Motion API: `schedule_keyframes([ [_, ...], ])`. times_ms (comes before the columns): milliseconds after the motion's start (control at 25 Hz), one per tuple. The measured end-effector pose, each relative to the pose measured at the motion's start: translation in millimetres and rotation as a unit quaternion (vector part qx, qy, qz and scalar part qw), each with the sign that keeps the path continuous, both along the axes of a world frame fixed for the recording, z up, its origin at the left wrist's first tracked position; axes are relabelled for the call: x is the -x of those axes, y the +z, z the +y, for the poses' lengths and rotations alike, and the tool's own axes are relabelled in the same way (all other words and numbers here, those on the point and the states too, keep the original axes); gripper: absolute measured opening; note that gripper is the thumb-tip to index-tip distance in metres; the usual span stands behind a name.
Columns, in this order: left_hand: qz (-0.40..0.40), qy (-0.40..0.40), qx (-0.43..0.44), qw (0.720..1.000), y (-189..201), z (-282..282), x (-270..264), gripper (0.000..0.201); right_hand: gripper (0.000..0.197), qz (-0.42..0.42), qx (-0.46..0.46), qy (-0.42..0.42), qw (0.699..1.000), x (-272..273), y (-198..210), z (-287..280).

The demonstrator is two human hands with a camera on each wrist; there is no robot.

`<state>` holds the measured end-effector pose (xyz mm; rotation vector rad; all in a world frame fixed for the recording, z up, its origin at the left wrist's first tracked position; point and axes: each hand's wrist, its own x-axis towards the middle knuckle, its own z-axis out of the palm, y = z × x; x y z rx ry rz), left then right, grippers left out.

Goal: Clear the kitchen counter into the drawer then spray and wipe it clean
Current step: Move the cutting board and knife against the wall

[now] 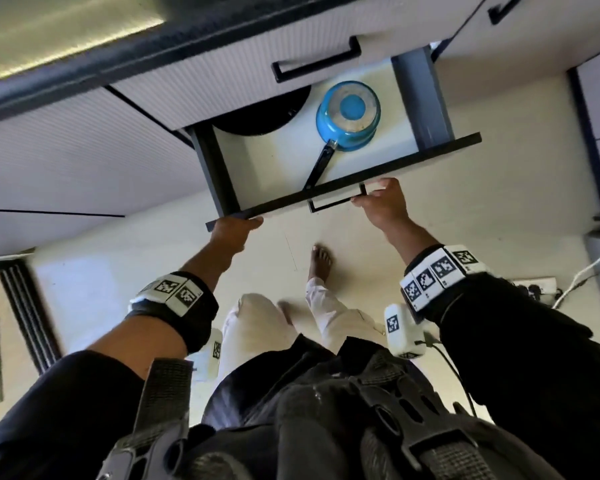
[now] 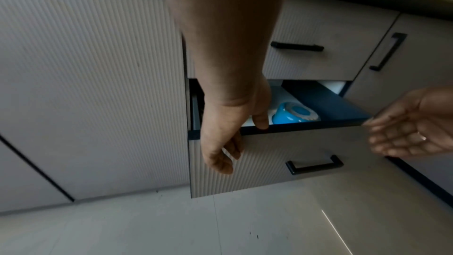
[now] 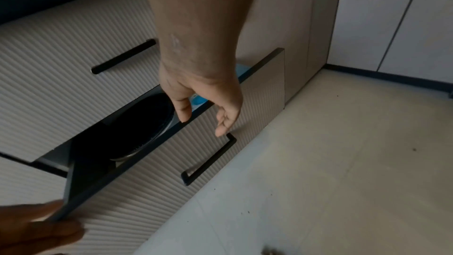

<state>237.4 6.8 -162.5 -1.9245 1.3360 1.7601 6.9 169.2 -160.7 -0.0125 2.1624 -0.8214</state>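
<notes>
Your left hand (image 1: pixel 234 233) and right hand (image 1: pixel 383 202) are resting relaxed, holding nothing, on the front of the open drawer (image 1: pixel 343 188) at frame centre. Inside, the blue saucepan (image 1: pixel 349 116) is lying upside down beside a black pan (image 1: pixel 257 114). You're probably shutting it; push evenly.

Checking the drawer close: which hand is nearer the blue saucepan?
Right hand, at the drawer front near its handle, beside the blue saucepan. Left hand is at the far front corner.
</notes>
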Motion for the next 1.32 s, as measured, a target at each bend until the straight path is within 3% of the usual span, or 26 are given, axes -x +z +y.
schedule_keyframes([
  [80, 0.057, 0.054, -0.044, 0.996, 7.8, -17.6, 15.5, 0.026, 0.071, -0.080, 0.002, -0.025, 0.997, 10.3, -1.1, -31.2],
  [200, 0.111, 0.183, -0.052, 0.975, 12.2, -45.7, 33.1, 0.009, 0.072, -0.105, 0.010, 0.005, 0.994, 24.9, 2.2, -79.4],
  [360, 0.160, 0.287, -0.079, 0.941, 9.2, -92.3, 58.5, 0.015, 0.063, -0.119, 0.005, 0.003, 0.993, 51.8, 12.4, -120.9],
  [520, 0.203, 0.396, -0.141, 0.884, 7.8, -117.4, 81.0, 0.013, 0.052, -0.114, 0.027, -0.016, 0.993, 70.9, 16.4, -167.7],
  [600, 0.203, 0.406, -0.139, 0.880, 9.8, -116.6, 92.2, 0.015, 0.057, -0.110, 0.042, -0.043, 0.992, 76.9, 16.0, -175.8],
  [880, 0.201, 0.473, -0.121, 0.849, -7.6, -129.8, 109.9, 0.057, 0.067, -0.153, 0.005, 0.062, 0.986, 101.3, 7.7, -167.7],
  [960, 0.197, 0.460, -0.100, 0.860, -9.7, -127.0, 109.8, 0.053, 0.073, -0.151, 0.000, 0.106, 0.983, 109.2, 7.7, -160.7],
  [1040, 0.167, 0.434, -0.066, 0.883, -0.5, -130.6, 113.4, 0.032, 0.079, -0.149, -0.002, 0.172, 0.974, 117.8, 17.8, -158.6],
  [1160, 0.070, 0.213, 0.027, 0.974, 33.3, -130.1, 122.6, 0.016, 0.064, -0.108, 0.003, 0.314, 0.943, 127.0, 50.8, -154.5],
  [1240, 0.063, 0.055, 0.080, 0.993, 60.2, -118.6, 137.7, 0.017, 0.052, -0.083, 0.041, 0.381, 0.920, 133.6, 81.1, -153.1],
  [1320, 0.124, -0.073, 0.076, 0.987, 93.9, -94.9, 159.9, 0.027, 0.044, -0.069, 0.084, 0.412, 0.904, 139.5, 112.8, -145.8],
])
